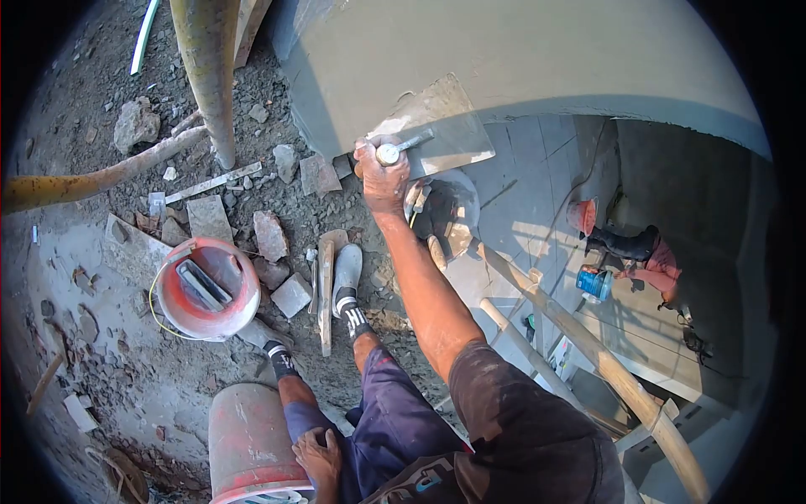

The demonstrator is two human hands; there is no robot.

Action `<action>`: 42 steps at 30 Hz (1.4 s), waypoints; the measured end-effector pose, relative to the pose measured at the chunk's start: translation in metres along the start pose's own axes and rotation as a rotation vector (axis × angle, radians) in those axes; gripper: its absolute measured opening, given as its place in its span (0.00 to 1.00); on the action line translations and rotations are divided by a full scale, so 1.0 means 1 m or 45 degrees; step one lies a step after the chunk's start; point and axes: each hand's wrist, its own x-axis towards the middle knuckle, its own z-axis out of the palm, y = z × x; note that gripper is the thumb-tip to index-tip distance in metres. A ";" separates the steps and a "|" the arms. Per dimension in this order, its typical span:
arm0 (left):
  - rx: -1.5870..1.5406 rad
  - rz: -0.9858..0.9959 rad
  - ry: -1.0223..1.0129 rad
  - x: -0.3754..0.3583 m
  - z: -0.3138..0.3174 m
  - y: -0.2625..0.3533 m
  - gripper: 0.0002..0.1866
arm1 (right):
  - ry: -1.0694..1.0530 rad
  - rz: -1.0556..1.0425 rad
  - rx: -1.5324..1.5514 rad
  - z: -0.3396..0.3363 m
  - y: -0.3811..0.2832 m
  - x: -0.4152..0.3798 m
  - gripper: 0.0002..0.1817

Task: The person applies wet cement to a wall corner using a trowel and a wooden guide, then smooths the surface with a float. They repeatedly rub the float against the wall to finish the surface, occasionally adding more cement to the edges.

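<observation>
Gripping a trowel handle [388,154], right hand [384,178] closed tight round it, arm stretched out from the lower right. Presses the trowel [437,122] flat against the grey plastered wall [504,59], near the wall's lower edge. Left hand [319,458] resting on the thigh at the bottom edge, fingers loosely curled, holding nothing that can be made out; just beside a red bucket [248,441], cut off by the bottom edge.

Hidden in part: a second bucket [449,210] below the trowel, its contents dark and hard to tell, masked by the forearm. Feet in grey shoes [346,273] planted on a plank [326,294] over rubble [269,235]. Orange tub [207,290] at the left of the feet, with a flat tool lying inside, kind unclear. Bamboo poles [588,353] crossing the lower right, running out of the picture. Another pole [210,76] rising at the top left, its top cut off.

Far below at the right, another person [625,248] on a tiled floor [520,185], partly in shadow, beside a blue object [594,284] too small to identify.

Writing: white marks on the black socks, unreadable.
</observation>
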 end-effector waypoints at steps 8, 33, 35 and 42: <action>-0.035 0.008 0.028 0.001 0.001 -0.005 0.14 | 0.101 -0.052 -0.346 -0.054 -0.011 -0.064 0.14; -0.145 0.103 0.048 0.016 -0.020 -0.018 0.15 | -0.242 0.149 -1.071 -0.024 -0.097 -0.011 0.26; -0.153 0.106 0.063 0.016 -0.023 -0.016 0.15 | -0.207 0.098 -1.067 -0.031 -0.113 -0.007 0.26; -0.177 0.209 0.114 0.021 -0.032 -0.023 0.15 | -0.109 0.005 -0.994 -0.052 -0.215 0.001 0.24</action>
